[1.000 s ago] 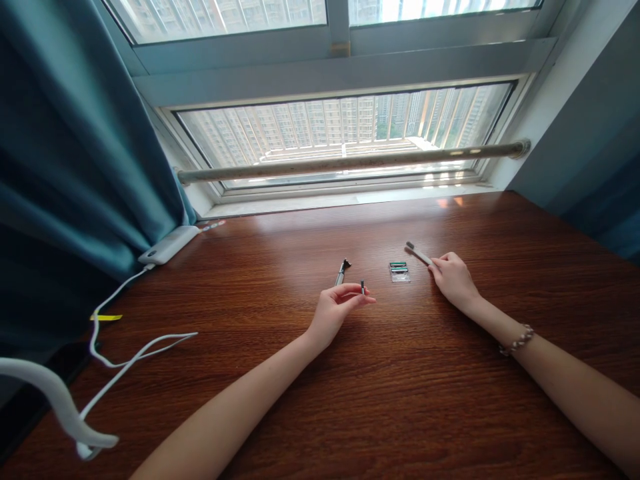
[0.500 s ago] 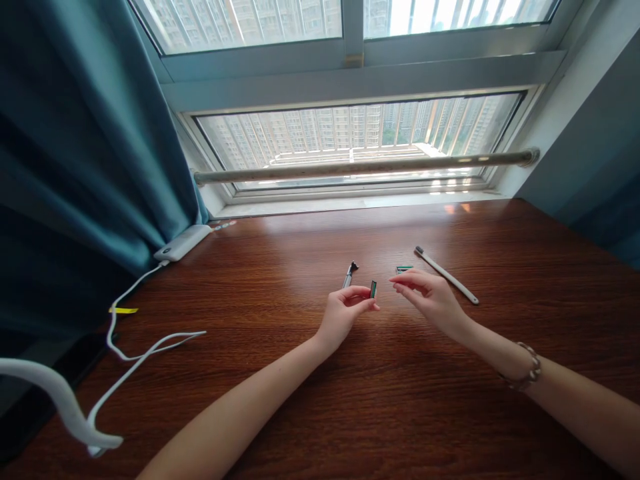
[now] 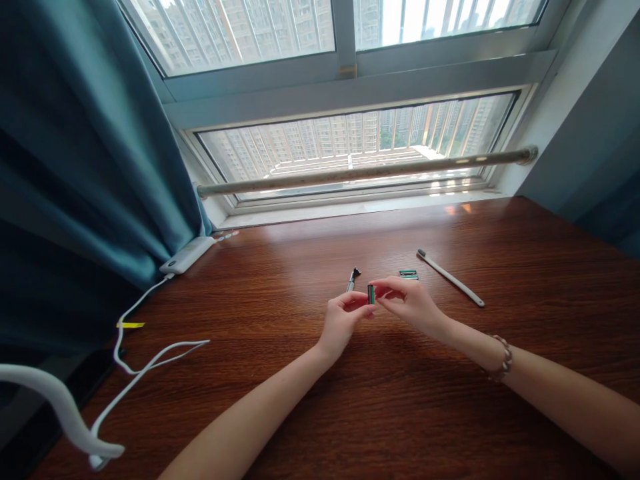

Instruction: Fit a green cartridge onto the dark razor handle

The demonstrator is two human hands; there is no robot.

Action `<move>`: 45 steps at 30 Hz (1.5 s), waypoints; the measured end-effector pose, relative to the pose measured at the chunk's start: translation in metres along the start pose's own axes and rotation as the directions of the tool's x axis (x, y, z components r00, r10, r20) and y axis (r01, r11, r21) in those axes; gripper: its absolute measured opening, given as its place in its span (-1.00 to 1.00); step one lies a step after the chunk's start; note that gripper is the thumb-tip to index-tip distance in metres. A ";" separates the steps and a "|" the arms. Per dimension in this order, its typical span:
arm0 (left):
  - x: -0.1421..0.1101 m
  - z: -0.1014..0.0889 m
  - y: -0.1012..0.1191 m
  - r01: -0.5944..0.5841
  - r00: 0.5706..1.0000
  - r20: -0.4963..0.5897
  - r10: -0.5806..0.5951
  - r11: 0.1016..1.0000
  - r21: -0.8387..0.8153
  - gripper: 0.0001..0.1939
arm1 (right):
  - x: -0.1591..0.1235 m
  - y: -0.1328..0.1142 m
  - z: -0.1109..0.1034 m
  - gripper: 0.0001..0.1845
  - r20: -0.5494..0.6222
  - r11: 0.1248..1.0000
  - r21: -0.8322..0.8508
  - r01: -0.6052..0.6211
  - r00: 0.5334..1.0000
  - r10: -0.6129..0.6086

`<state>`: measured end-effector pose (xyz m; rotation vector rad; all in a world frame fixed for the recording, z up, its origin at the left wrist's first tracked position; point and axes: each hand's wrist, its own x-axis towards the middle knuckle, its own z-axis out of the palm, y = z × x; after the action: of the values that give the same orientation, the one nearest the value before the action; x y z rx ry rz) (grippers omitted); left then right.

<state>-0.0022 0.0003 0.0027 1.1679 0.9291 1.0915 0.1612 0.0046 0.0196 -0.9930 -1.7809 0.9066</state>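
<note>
Razor cartridge (image 3: 371,295), a small dark piece edged in green, stands upright above the middle of the table (image 3: 310,413), pinched between the thumb and fingers of the left hand (image 3: 340,325). From where I stand, the right hand (image 3: 413,308) has its fingertips right up at the cartridge's right side, though I can't tell whether they grip it. Just beyond the left hand lies a silvery razor handle (image 3: 351,281) with a black head, while green-striped cartridges (image 3: 409,273) lie beyond the right hand, with a toothbrush (image 3: 451,278) farther right.
</note>
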 end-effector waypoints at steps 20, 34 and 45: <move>-0.001 -0.001 0.001 0.178 0.959 0.241 -0.147 0.978 -0.111 -0.68 | -0.013 -0.002 0.006 -0.61 -0.024 0.952 -0.204 0.230 0.970 -0.240; 0.011 -0.016 0.010 -0.154 0.987 0.120 0.111 0.876 0.456 -0.62 | -0.012 -0.003 0.000 -0.66 -0.063 0.919 -0.346 0.186 0.973 -0.220; 0.035 -0.030 -0.006 0.039 0.982 -0.115 0.151 0.432 0.901 -0.84 | -0.013 0.006 0.006 -0.65 -0.071 0.982 -0.166 0.094 0.992 -0.107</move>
<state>-0.0223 0.0407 -0.0084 2.0154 1.7598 0.6993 0.1616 -0.0053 0.0077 -1.0167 -1.8415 0.6584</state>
